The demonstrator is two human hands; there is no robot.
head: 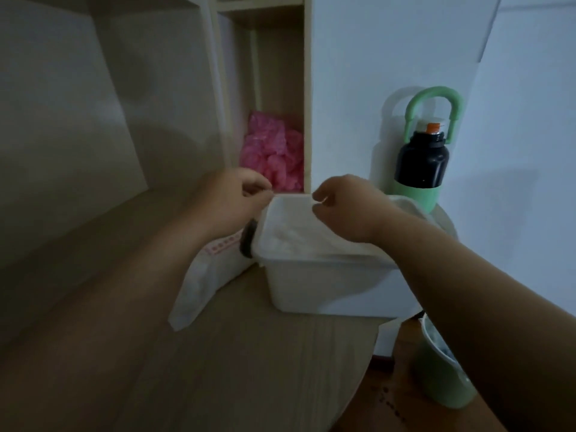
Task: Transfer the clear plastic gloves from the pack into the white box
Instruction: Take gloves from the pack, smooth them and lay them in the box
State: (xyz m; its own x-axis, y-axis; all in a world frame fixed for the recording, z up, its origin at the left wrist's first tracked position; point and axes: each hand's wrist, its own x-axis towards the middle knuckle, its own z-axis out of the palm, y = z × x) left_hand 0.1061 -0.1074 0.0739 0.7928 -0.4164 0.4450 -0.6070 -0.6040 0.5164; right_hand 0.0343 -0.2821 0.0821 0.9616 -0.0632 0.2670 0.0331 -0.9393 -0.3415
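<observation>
Gloves held over the white box

Gloves are seen as a pale, filmy sheet draped across the open top of the white box. Their far edge is lifted between two hands. The left hand is closed in a pinching grip on the left end of that edge, with the fingers curled in toward the thumb. The right hand is closed in the same kind of grip on the right end. The picture is dim and soft, so single gloves cannot be told apart.

The white box is set on the bench near its right edge, toward the far right corner. The pack is laid flat just left of the box, slanting toward the near edge. A small dark round thing is wedged between the pack and the box; what it is cannot be told.

A black and green bottle with a green loop handle is stood behind the box against the wall. Crumpled pink plastic is stuffed into a narrow shelf compartment past the far edge. A green bin is placed on the floor beyond the right edge.
</observation>
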